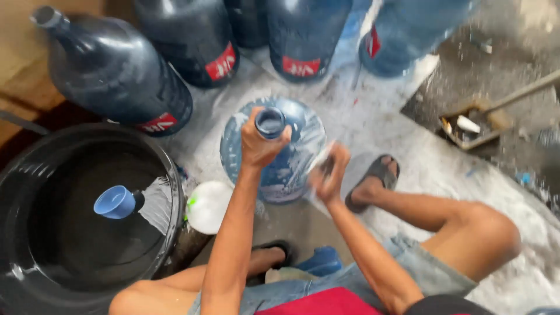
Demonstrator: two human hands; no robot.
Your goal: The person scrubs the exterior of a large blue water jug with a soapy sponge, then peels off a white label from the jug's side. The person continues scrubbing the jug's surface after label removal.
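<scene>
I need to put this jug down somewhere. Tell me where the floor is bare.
The best bare patch is the wet floor right of the soapy jug, between the sandalled foot and the low tray. A narrower strip lies between that jug and the dark jugs behind. It is crowded to the left, by the black tub and white round thing.

A black tub (35, 192) sits at the left with a blue scoop (116, 202) inside — a white bowl (208, 206) just beside its rim. Dark jugs (192, 35) stand behind. A dustpan (472, 123) lies on the wet floor (443, 169), well apart.
</scene>
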